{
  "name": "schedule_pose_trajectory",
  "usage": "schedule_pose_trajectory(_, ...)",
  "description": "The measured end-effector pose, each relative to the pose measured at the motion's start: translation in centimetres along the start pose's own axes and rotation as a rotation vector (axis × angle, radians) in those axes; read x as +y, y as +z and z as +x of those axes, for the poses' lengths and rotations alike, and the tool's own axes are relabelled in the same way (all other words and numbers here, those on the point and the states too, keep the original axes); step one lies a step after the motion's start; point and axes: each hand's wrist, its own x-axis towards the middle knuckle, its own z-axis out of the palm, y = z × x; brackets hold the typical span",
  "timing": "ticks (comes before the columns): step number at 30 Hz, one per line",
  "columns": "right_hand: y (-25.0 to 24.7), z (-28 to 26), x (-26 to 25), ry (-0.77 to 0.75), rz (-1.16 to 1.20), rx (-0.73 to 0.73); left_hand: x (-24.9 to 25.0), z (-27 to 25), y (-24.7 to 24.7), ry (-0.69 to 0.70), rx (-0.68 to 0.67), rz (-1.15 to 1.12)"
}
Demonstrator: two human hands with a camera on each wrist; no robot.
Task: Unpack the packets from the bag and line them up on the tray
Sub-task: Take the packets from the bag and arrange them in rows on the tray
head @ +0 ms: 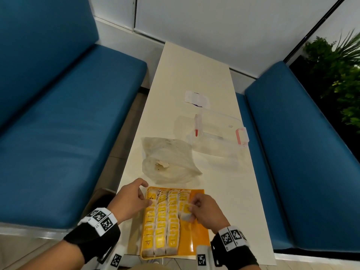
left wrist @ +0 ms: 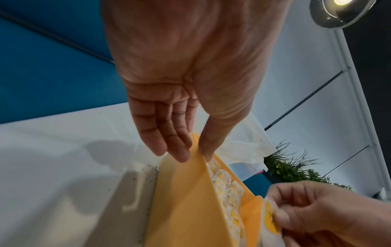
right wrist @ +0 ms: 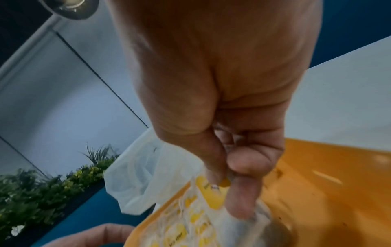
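Both hands are busy: right hand [head: 206,210] pinches a packet [head: 186,212]; left hand [head: 132,199], fingers straight, holds the tray [head: 196,238] rim.

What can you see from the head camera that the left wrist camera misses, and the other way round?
Only the head view shows the three full rows of packets, the clear box with pink clasps, and both wristbands. Only the left wrist view shows the left hand from below, thumb and fingers on the tray's wall, and a ceiling lamp. Both show the orange tray, the plastic bag, and the right hand pinching a packet.
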Motion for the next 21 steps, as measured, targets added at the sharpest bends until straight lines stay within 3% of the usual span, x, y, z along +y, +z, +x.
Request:
schedule_pose_trajectory(8,2.1,1.5,0.4,0.157,-0.258,-0.055,-0.6,0.5,0.4,-0.005,-0.031,-0.024)
schedule_pose_trajectory(21,2.7,1.5,-1.2,0.146,-0.194,-0.034,-0.9,0.7,0.3,-0.001,-0.060,-0.061)
